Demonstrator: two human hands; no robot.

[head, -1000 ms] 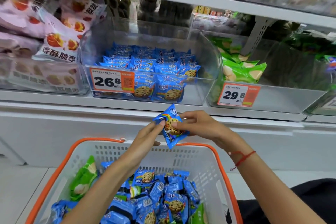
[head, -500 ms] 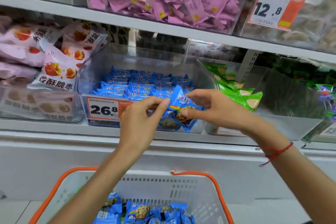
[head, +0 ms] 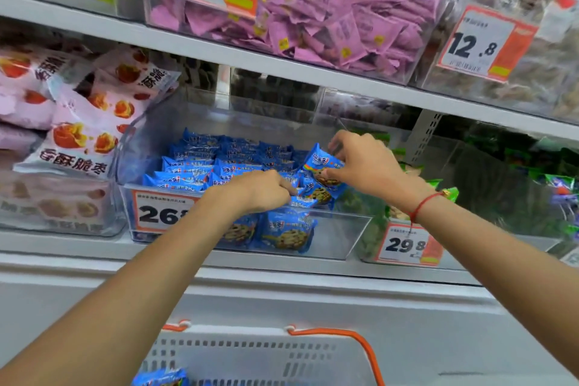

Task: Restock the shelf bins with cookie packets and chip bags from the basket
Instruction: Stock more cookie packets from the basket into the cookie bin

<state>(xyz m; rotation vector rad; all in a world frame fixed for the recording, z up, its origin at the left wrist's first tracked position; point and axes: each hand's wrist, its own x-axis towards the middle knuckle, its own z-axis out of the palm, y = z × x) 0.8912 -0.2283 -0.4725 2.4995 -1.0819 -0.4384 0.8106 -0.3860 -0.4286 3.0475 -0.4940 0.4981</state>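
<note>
A clear shelf bin (head: 341, 235) holds rows of blue cookie packets (head: 200, 166). My right hand (head: 363, 163) pinches one blue cookie packet (head: 319, 163) upright over the bin's right side. My left hand (head: 260, 191) reaches over the front wall of the bin, its curled fingers on another blue packet (head: 302, 201) at the row's end. Whether it grips that packet I cannot tell. Below, the white basket with orange rim (head: 366, 345) shows only its far wall, with a blue packet (head: 159, 378) in it.
Green chip bags (head: 445, 193) fill the bin to the right behind a 29.8 tag (head: 407, 244). Pink-and-white snack bags (head: 81, 122) pile at the left. The shelf above carries a bin of purple packets (head: 329, 22) close over my hands.
Both hands rose from above the basket to the bin and carried the blue packet in over its right side. The view tilted up, so the basket dropped to the bottom edge.
</note>
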